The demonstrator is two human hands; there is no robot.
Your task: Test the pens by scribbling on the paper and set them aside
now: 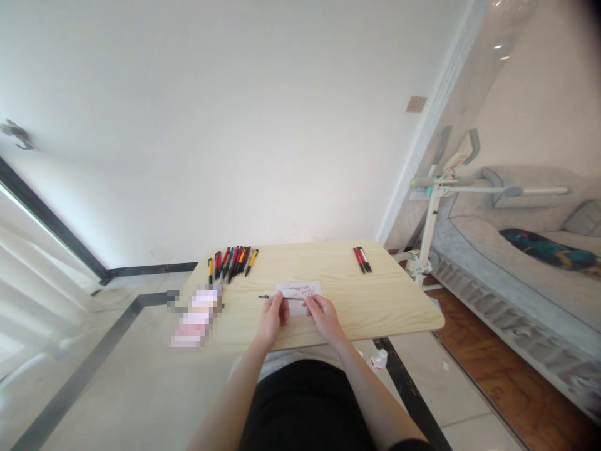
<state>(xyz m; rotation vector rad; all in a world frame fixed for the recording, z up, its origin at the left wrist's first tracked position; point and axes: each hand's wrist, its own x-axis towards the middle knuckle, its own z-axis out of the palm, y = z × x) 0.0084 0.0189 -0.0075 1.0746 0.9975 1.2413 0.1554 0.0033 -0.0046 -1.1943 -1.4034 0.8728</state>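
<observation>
Above a small sheet of paper point(298, 308) with scribbles and print on it, a thin dark pen point(293, 299) lies level between my two hands. My left hand point(274, 316) has its fingers closed around the pen, whose narrow end sticks out to the left. At the other end, the thumb and fingers of my right hand point(323, 317) pinch the pen. Too small to make out is whether the pen is whole or partly taken apart.
Several red, yellow and dark pens point(230, 263) lie grouped at the table's back left. A few red and white pens point(362, 260) lie back right. A blurred pinkish item point(195, 316) is at the left edge of the wooden table point(380, 307). A white bottle point(379, 359) stands below.
</observation>
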